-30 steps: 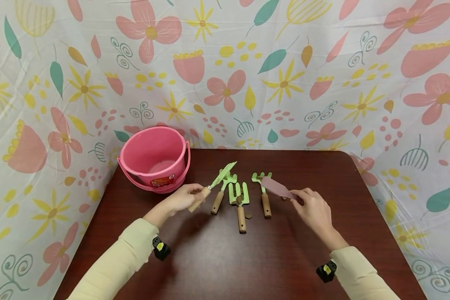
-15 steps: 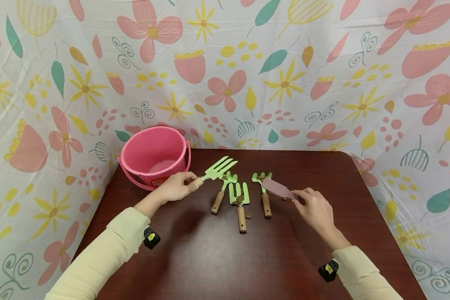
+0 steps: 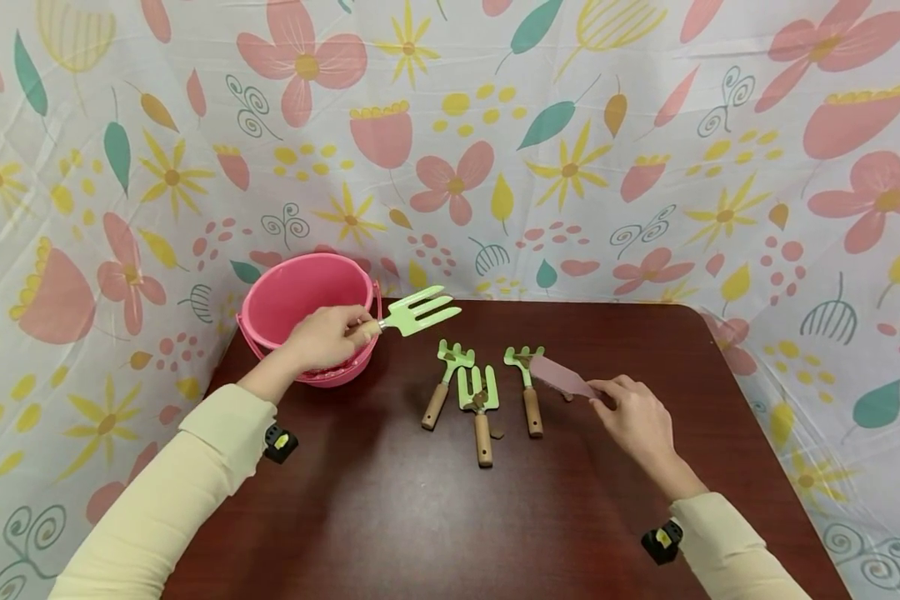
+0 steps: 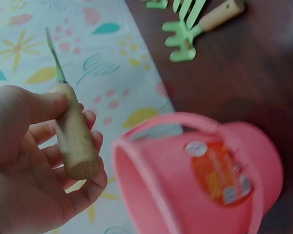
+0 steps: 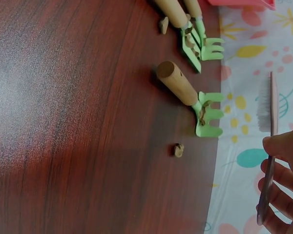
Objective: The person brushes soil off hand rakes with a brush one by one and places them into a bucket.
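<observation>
My left hand [image 3: 324,337] grips the wooden handle of a green garden fork [image 3: 420,312], its tines pointing right. Hand and fork are in front of the pink bucket [image 3: 307,287], at the height of its rim. In the left wrist view the fork's handle [image 4: 75,131] lies between thumb and fingers, with the bucket's side [image 4: 185,195] close by. My right hand [image 3: 637,421] pinches a mauve brush [image 3: 561,377]; its pale bristles [image 5: 264,109] show in the right wrist view. Beneath the brush lies a green hand rake [image 3: 531,392] with brown bits on its tines.
On the dark wood table [image 3: 450,525] lie another green fork [image 3: 482,417] and a second rake [image 3: 446,383], both with brown crumbs. A loose brown lump [image 5: 178,150] sits near the right rake. A flowered cloth [image 3: 450,150] hangs behind the table.
My left hand has moved up and left with the fork, from above the left rake to the front of the bucket, turning the tines flat to view. The right hand has barely shifted right.
</observation>
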Demonstrator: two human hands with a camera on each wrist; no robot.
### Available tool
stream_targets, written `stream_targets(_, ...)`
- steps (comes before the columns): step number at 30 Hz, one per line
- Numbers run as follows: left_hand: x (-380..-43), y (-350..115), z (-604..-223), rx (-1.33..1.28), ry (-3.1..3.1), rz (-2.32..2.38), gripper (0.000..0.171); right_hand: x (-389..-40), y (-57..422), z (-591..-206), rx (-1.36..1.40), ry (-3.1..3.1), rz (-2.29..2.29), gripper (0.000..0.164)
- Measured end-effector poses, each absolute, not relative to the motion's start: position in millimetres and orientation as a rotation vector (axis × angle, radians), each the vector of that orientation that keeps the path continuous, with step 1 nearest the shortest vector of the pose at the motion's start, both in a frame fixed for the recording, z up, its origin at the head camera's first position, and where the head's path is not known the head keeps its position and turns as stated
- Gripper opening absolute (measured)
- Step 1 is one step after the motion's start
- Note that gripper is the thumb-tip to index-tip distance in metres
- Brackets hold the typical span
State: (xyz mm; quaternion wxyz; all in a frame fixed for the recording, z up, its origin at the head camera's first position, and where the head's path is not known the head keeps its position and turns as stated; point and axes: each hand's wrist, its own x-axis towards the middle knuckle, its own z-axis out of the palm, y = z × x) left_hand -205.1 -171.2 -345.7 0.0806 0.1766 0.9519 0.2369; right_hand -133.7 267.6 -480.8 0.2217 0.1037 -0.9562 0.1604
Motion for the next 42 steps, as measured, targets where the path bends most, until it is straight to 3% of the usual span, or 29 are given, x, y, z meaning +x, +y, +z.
stream_targets(17,-228.7,-213.9,-303.0,0.386,2.954,0.402,0.026,-134.3,271.8,-480.8,0.291,-2.640,0.434,0.026)
stream_targets(42,-242.7,-250.3,-306.8,0.120,2.912,0.216,0.035,-132.3,273.0,-483.0,0.287,-2.657,0.437,0.026)
